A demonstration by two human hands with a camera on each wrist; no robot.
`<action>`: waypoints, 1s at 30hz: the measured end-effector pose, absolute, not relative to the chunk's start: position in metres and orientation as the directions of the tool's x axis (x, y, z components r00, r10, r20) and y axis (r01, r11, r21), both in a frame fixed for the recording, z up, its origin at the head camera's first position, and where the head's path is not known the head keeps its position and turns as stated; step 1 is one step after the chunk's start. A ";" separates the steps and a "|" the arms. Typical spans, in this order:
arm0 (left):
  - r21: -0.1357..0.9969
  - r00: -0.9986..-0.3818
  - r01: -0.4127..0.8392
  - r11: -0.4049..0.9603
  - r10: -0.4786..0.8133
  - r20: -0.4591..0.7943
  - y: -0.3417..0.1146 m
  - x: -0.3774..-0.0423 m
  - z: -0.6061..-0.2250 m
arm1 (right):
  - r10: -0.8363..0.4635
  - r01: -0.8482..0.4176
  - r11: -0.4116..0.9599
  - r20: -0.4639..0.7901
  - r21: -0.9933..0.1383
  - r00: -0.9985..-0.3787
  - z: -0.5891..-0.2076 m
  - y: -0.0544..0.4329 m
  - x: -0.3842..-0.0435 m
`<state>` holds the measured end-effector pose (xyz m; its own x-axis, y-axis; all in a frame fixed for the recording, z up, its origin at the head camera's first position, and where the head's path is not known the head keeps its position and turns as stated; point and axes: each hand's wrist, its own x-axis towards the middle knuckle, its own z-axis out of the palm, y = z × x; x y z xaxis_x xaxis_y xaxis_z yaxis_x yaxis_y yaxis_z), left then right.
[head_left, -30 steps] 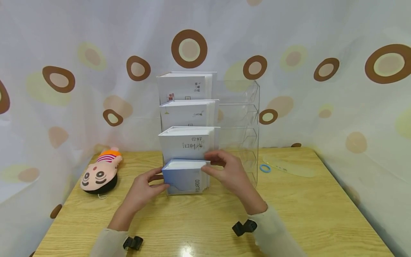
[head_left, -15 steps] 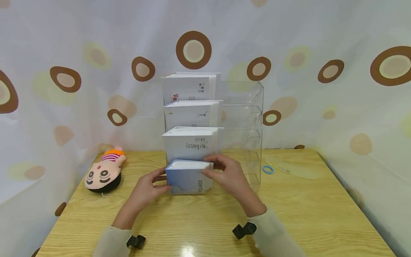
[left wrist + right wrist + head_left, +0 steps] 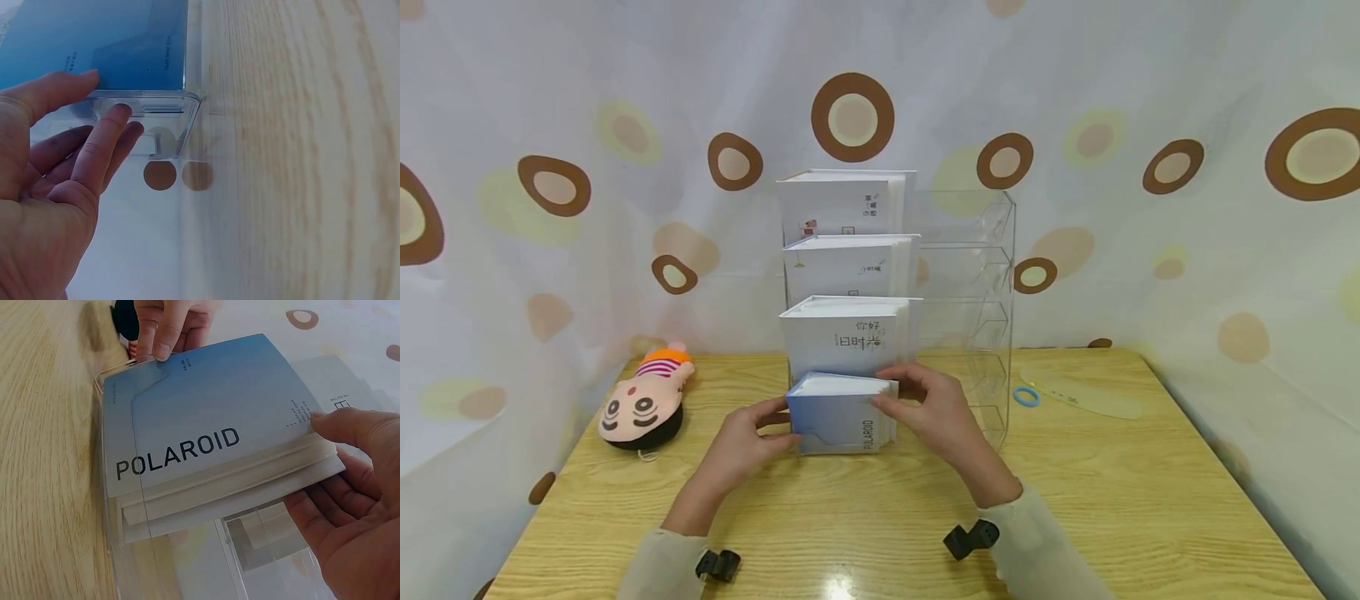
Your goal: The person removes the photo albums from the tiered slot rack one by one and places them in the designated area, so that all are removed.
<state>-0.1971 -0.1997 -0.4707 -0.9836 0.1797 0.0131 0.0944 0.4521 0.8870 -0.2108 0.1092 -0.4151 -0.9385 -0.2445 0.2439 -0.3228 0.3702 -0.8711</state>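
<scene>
- Blue book (image 3: 831, 421), one, lettered POLAROID: I find it at the 7 o'clock of the clear rack (image 3: 1012, 317), standing in the lowest, front tier behind a transparent lip.
- Left hand (image 3: 745, 437), one: at the book's 9 o'clock, fingers loosely extended and parted by the rack's end, thumb resting on the cover; whether those fingers touch the rack I cannot tell.
- Right hand (image 3: 936, 412), one: at the book's 2 o'clock, pinching its upper corner, thumb over the cover, fingers behind.
- White books (image 3: 835, 279), three: at 12 o'clock from the blue one, stepped upward in the tiers.
- Plush doll (image 3: 640, 400), one: on the table (image 3: 850, 517), well apart at 9 o'clock, head toward 7.
- Blue ring (image 3: 1027, 405), one: near the rack, 3 o'clock.
</scene>
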 end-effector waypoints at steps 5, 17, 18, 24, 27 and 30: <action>0.894 -0.986 0.071 0.443 0.168 -0.005 -0.199 -0.197 -0.471 | -0.243 -0.319 0.364 0.242 -0.875 -0.939 -0.418 0.110 -0.211; 0.911 -0.984 0.049 0.409 0.175 -0.026 -0.199 -0.197 -0.470 | -0.232 -0.305 0.354 0.233 -0.884 -0.944 -0.416 0.109 -0.211; 0.911 -0.984 0.052 0.409 0.177 -0.024 -0.199 -0.198 -0.469 | -0.232 -0.307 0.352 0.235 -0.884 -0.944 -0.416 0.109 -0.211; 0.916 -0.983 0.062 0.396 0.185 -0.014 -0.200 -0.198 -0.470 | -0.229 -0.334 0.350 0.266 -0.875 -0.936 -0.417 0.108 -0.211; 0.919 -0.982 0.066 0.389 0.189 -0.010 -0.200 -0.198 -0.470 | -0.229 -0.349 0.352 0.281 -0.869 -0.932 -0.419 0.108 -0.212; 0.918 -0.981 0.062 0.391 0.192 -0.015 -0.201 -0.197 -0.470 | -0.231 -0.357 0.356 0.288 -0.864 -0.929 -0.420 0.107 -0.212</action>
